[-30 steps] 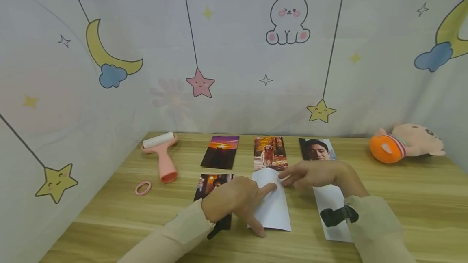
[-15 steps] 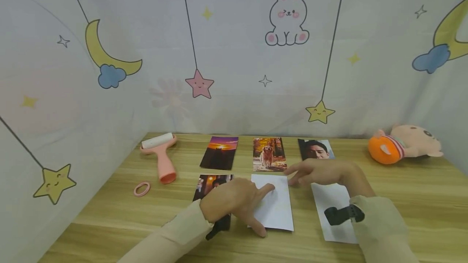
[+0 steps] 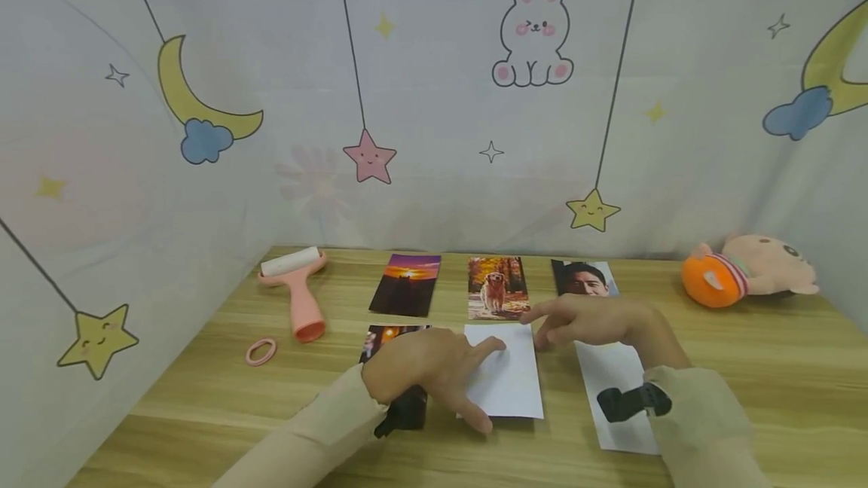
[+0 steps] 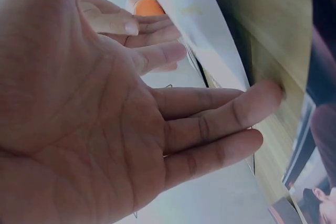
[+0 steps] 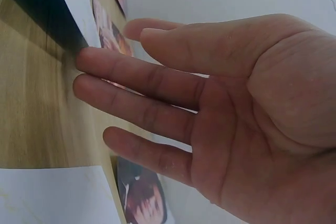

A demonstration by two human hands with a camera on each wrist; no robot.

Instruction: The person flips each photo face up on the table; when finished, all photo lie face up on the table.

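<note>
In the head view a white paper sheet [image 3: 515, 379] lies face-up white in the middle of the table, its near edge raised slightly over a shadow. My left hand [image 3: 434, 371] spreads over its left part, index finger extended across it and thumb by the near left corner. In the left wrist view the left hand's [image 4: 105, 119] fingers are extended. My right hand [image 3: 597, 320] hovers by the sheet's far right corner, fingers loose; in the right wrist view the right hand [image 5: 210, 103] holds nothing. Beneath its forearm lies a second white sheet [image 3: 606, 371].
Behind lie a sunset photo [image 3: 405, 285], a dog photo [image 3: 497, 288] and a portrait photo [image 3: 586, 277]. Another photo [image 3: 410, 409] is partly under the left wrist. A pink-handled roller [image 3: 301, 296] and pink ring [image 3: 261, 352] are left; a plush toy [image 3: 746, 269] lies right.
The middle sheet's far end, bowed up earlier, now lies flatter, while its near edge has risen slightly. My right hand has shifted a little away from the sheet's far corner.
</note>
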